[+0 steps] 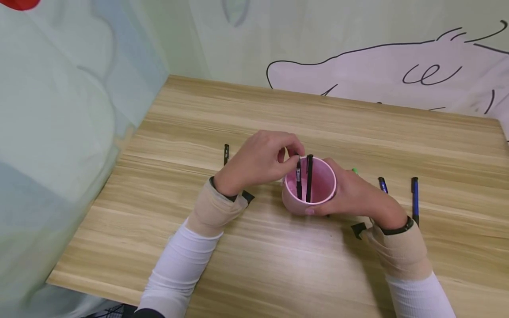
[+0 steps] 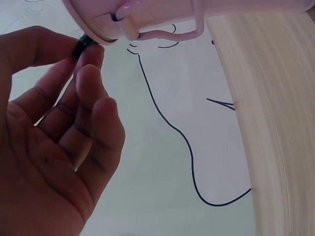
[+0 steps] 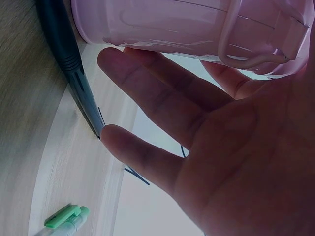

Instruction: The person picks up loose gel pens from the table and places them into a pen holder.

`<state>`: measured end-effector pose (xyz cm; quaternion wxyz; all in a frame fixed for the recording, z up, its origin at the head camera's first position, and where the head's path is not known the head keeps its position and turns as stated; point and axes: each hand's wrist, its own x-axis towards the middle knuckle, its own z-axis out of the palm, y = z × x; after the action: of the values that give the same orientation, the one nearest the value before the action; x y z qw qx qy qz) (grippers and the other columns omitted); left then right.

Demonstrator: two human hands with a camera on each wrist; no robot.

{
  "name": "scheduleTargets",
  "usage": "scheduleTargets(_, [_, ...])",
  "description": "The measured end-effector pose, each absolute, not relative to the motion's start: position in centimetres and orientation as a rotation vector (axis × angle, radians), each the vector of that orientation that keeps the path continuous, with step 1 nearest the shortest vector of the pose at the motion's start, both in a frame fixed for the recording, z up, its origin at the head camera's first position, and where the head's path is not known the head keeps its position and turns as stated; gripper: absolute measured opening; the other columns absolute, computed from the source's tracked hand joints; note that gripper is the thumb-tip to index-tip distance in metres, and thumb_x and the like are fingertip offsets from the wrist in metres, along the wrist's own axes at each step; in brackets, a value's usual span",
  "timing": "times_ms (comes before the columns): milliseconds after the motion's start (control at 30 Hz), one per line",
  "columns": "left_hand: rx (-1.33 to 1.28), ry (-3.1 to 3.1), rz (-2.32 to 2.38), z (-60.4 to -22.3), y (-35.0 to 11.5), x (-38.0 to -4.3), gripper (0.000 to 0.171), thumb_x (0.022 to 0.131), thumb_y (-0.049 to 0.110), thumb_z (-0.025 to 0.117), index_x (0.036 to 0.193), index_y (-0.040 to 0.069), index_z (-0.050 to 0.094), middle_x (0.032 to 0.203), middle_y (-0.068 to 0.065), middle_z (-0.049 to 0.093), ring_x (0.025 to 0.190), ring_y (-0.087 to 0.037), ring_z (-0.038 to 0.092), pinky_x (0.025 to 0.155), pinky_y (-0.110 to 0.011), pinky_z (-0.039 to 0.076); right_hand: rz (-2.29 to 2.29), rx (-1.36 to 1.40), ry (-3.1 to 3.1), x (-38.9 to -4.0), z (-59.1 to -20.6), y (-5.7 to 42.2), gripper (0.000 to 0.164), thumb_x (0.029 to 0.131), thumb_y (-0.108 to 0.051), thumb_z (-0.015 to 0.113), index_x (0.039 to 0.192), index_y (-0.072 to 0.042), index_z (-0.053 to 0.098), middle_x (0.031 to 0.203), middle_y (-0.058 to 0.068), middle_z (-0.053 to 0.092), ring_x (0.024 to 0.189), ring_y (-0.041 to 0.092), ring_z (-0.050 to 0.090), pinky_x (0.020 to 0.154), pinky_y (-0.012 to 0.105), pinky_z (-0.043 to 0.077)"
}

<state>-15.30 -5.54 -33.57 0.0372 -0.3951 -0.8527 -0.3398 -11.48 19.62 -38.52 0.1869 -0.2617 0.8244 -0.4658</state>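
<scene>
A pink cup (image 1: 293, 206) stands on the wooden table with two black pens upright inside it. My left hand (image 1: 260, 157) reaches over its left rim and pinches the top of the nearer black pen (image 1: 299, 183) between thumb and index finger. The other black pen (image 1: 309, 179) leans beside it. In the left wrist view the pen's dark end (image 2: 84, 45) shows between my fingertips at the cup's rim. My right hand (image 1: 351, 192) grips the cup from the right, thumb at the front. The right wrist view shows fingers (image 3: 157, 105) along the cup's side.
A black pen (image 1: 226, 152) lies left of my left wrist. Two blue pens (image 1: 415, 198) lie on the right, one partly behind my right forearm. A green-capped pen (image 3: 66, 219) and a dark pen (image 3: 61, 49) lie near my right hand. A wall borders the table's far edge.
</scene>
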Motion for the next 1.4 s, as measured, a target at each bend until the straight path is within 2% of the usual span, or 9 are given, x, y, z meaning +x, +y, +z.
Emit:
scheduleTargets(200, [-1.273, -2.62, -1.037, -33.73, -5.36, -15.43, 0.011, 0.092, 0.01, 0.067, 0.098, 0.011, 0.077, 0.087, 0.006, 0.069, 0.071, -0.007, 0.057, 0.065, -0.023, 0.047, -1.304, -0.742, 2.319, -11.52, -38.47, 19.64, 0.092, 0.069, -0.031, 0.095, 0.141, -0.011, 0.04, 0.127, 0.004, 0.06, 0.114, 0.022, 0.059, 0.089, 0.04, 0.054])
scheduleTargets(400, [-1.211, -2.675, -0.963, -33.74, -5.4, -15.35, 0.015, 0.097, 0.015, 0.065, 0.106, 0.013, 0.076, 0.092, 0.006, 0.068, 0.07, -0.008, 0.054, 0.064, -0.025, 0.045, -1.298, -0.742, 2.323, -11.56, -38.54, 19.6, 0.091, 0.069, -0.032, 0.094, 0.14, -0.012, 0.041, 0.127, 0.003, 0.06, 0.114, 0.021, 0.059, 0.089, 0.041, 0.054])
scheduleTargets(967, [-1.16, -2.769, -0.913, -33.67, -5.82, -15.44, 0.022, 0.094, 0.016, 0.064, 0.113, 0.012, 0.072, 0.089, 0.006, 0.067, 0.071, -0.008, 0.056, 0.068, -0.026, 0.046, -1.294, -0.736, 2.33, -11.51, -38.61, 19.52, 0.093, 0.068, -0.032, 0.095, 0.14, -0.012, 0.041, 0.127, 0.004, 0.061, 0.116, 0.023, 0.059, 0.091, 0.043, 0.052])
scheduleTargets(1400, [-1.078, -2.877, -0.851, -33.61, -6.21, -15.59, 0.024, 0.096, 0.022, 0.063, 0.117, 0.013, 0.071, 0.09, 0.004, 0.067, 0.073, -0.011, 0.057, 0.066, -0.028, 0.046, -1.291, -0.747, 2.347, -11.5, -38.53, 19.42, 0.093, 0.067, -0.033, 0.096, 0.14, -0.013, 0.042, 0.126, 0.001, 0.063, 0.115, 0.022, 0.059, 0.092, 0.044, 0.052])
